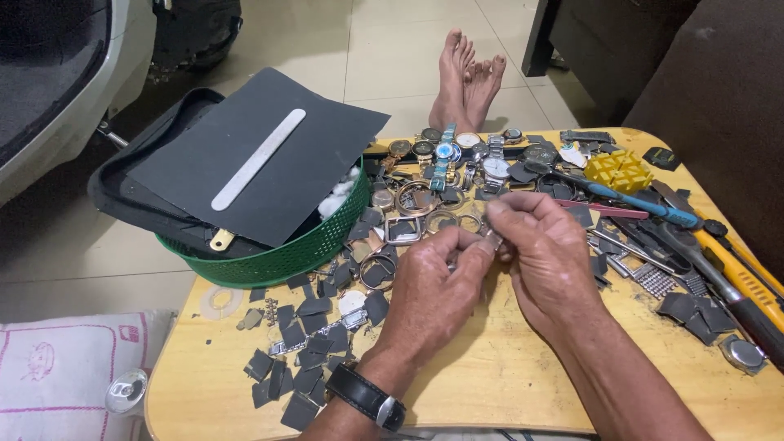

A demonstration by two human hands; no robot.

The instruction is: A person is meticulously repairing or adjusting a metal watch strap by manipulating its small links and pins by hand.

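**2 hands pinch 1 small metal part above a crowded watch bench**

Both hands meet over the middle of the wooden table (490,384), raised a little off its surface. The left hand (433,286) and the right hand (547,253) each close thumb and forefinger narrowly on a small metal part (492,238). It sits at the fingertips between them and is too small to identify further. A 2-handed pinch of this kind suits a piece too slight for 1 hand to steady, and holding it high brings it nearer the eye. The left wrist carries a black-strapped wristwatch (367,398).

Stock lies grouped by kind, apparently for quick reach:
- Watches (445,151) sit in a row along the far edge.
- Loose watch cases and rings (412,200) lie just beyond the hands.
- Dark grey cut squares (302,359) are scattered to the left of the left forearm.
- Tools lie to the right, among them a blue-handled tool (637,204) and a yellow-handled tool (747,278). A yellow block (619,170) sits near them.

A green basket (278,257) stands on the table's left corner. It holds a black tray, which supports a black sheet (269,155) with a pale flat stick (257,159) on top. White wadding shows at the basket's rim.

2 bare feet (467,82) rest crossed on the tiled floor beyond the table.
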